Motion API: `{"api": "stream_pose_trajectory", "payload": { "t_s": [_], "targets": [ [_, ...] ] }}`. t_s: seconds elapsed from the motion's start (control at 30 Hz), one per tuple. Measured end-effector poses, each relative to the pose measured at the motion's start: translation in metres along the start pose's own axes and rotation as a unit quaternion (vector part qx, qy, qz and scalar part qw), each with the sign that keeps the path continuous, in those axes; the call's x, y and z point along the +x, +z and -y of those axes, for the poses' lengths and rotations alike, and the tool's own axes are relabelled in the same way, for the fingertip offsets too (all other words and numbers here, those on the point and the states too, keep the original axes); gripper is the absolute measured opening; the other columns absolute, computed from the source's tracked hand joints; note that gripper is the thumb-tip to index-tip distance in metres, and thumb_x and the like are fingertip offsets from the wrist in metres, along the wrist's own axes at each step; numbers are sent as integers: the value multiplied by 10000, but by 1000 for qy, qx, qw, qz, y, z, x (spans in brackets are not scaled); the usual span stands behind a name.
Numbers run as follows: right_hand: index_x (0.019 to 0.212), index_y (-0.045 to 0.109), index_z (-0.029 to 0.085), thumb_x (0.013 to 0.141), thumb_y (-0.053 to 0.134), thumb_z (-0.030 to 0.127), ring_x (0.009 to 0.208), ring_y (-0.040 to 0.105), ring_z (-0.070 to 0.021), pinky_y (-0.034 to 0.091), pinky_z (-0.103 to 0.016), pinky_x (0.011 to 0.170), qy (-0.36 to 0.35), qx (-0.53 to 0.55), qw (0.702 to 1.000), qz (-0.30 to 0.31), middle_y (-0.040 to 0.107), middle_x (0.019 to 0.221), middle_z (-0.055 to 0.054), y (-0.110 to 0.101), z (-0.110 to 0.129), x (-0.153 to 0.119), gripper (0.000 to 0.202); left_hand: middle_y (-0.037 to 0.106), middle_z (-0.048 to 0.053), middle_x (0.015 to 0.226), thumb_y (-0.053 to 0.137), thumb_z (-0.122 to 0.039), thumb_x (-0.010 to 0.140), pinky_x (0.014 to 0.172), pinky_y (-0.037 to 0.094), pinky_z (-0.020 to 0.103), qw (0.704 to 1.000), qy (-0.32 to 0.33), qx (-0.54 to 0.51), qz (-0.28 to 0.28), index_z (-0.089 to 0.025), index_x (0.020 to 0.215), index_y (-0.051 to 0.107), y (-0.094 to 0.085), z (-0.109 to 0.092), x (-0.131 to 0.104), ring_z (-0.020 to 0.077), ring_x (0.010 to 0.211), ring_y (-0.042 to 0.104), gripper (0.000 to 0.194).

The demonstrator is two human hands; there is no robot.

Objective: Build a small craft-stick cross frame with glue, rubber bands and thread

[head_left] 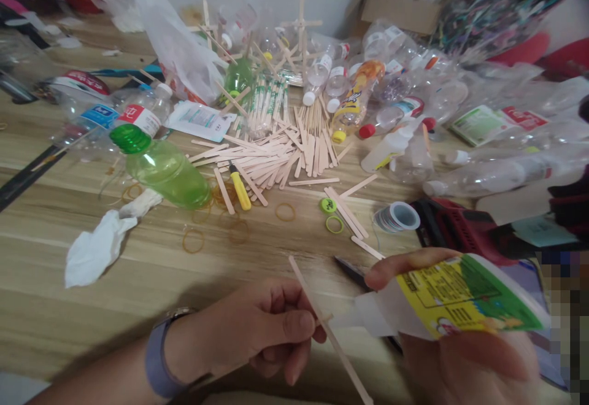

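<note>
Craft stick (329, 331) is being pinched between thumb and fingers of the left hand (269, 331), its long axis slanting from upper left to lower right. Against its middle, the nozzle of a glue bottle (453, 297) is being pointed from the right, gripped in the closed right hand (460, 356). Beyond, the wooden surface (69, 325) is being crowded by loose sticks (271, 159), rubber bands (193, 240), a green bottle (161, 169) and scissors (352, 270).

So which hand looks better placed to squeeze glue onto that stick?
The right hand: it already holds the glue bottle, nozzle aimed at the wooden stick. The left hand is occupied pinching that stick.
</note>
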State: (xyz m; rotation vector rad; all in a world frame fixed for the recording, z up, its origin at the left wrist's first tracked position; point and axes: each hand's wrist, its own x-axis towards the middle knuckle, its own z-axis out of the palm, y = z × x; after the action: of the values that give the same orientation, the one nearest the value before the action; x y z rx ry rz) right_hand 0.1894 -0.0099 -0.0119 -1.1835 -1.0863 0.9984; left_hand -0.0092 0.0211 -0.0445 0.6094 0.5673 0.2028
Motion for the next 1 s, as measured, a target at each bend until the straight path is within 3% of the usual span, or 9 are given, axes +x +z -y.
{"api": "stream_pose_trajectory", "payload": {
  "t_s": [0.4, 0.7, 1.0],
  "targets": [
    [963, 675, 334, 776, 697, 524, 622, 682, -222, 523, -283, 472, -22, 16, 999, 20, 734, 771, -25, -1, -5, 2, 268, 563, -61, 529, 693, -575, 773, 367, 156, 202, 1000, 5, -2, 4, -175, 843, 571, -1, 2, 0, 47, 379, 285, 424],
    [830, 646, 287, 615, 773, 578, 694, 683, -311, 514, -388, 527, 7, -50, 998, -34, 712, 775, -68, 8, 3, 14, 384, 560, -64, 518, 708, -577, 756, 339, 125, 203, 1000, -1, -15, 13, -175, 827, 562, 0, 1, 0, 43, 359, 250, 433],
    [895, 692, 318, 704, 732, 575, 588, 668, -248, 508, -326, 467, -10, 5, 1000, -8, 720, 719, -29, -2, -1, 7, 323, 554, -69, 512, 709, -572, 764, 330, 140, 185, 1000, 18, -4, 7, -180, 805, 555, 1, -1, -2, 40, 360, 270, 423]
  ]
}}
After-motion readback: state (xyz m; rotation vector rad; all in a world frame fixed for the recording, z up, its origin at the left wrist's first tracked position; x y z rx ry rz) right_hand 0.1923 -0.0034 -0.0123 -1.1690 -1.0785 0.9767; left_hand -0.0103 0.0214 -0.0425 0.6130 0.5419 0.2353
